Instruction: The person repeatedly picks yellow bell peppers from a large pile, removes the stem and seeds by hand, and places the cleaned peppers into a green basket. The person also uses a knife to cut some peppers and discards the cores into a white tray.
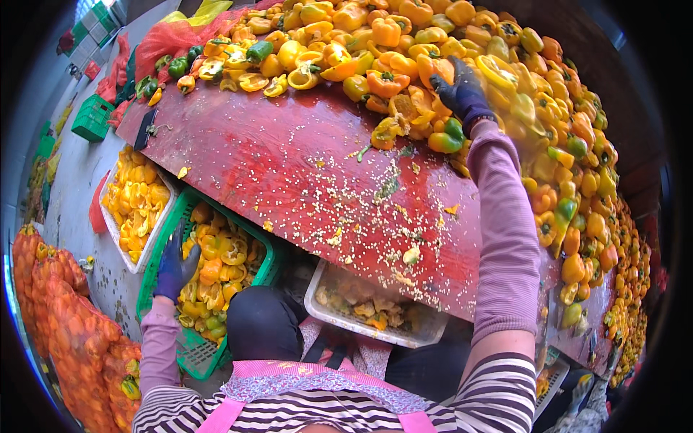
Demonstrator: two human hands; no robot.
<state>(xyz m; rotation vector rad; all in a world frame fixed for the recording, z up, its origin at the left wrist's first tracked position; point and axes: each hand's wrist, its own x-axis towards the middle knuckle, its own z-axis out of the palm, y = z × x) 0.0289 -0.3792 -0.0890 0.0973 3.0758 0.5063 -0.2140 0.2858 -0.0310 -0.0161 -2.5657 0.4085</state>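
My right hand (463, 92), in a dark blue glove, reaches across the red tabletop (303, 162) into a large heap of yellow and orange bell peppers (520, 108). Its thumb and fingers close around the side of an orange bell pepper (435, 69) at the heap's near edge. At lower left, my gloved left hand (177, 265) hangs over the edge of a green plastic crate (162, 246) with its fingers apart and nothing seen in them. Halved yellow peppers (216, 265) fill much of that crate.
A white basket of pepper pieces (138, 203) stands left of the crate. Below the table edge, a white tub (373, 325) holds pepper scraps. Seeds lie scattered on the tabletop. Full orange mesh sacks (76, 325) stand at lower left. A dark flat object (145, 130) lies at the table's left corner.
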